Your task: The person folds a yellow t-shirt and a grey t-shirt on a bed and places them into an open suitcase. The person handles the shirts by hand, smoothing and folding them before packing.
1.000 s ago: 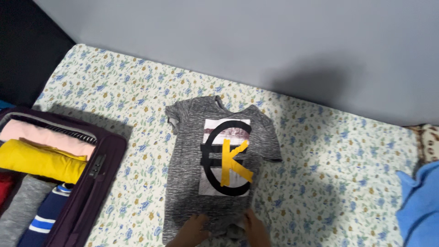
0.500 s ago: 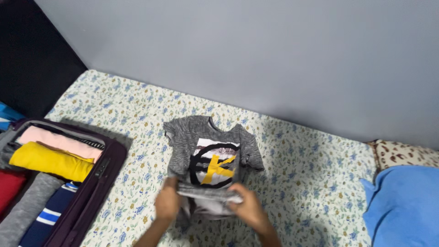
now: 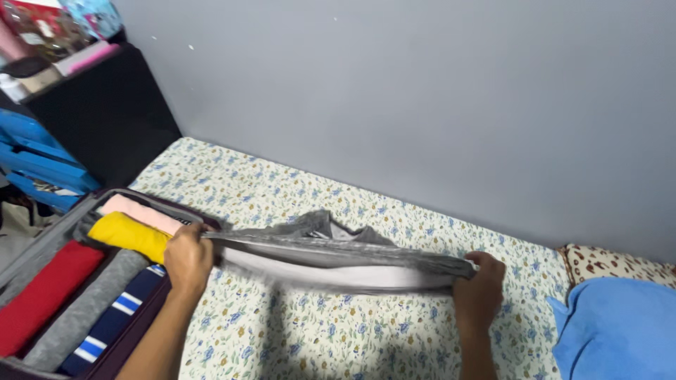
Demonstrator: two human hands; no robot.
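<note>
Left hand (image 3: 186, 259) at 9 o'clock, right hand (image 3: 480, 290) at 3, both fists closed on grey T-shirt (image 3: 331, 252), stretched above floral bedsheet (image 3: 296, 331); open suitcase (image 3: 105, 355) lower left.

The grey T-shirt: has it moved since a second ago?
Yes. The grey T-shirt, earlier flat on the floral sheet, is now lifted and stretched sideways between left hand and right hand.

Soft indoor light, shirt (image 3: 338, 257) motion-blurred, faint shadows.

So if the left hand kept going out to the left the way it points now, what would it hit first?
Probably the yellow rolled garment in the open suitcase; the left hand, gripping the grey shirt, sits right beside it, though depth is unclear.
</note>
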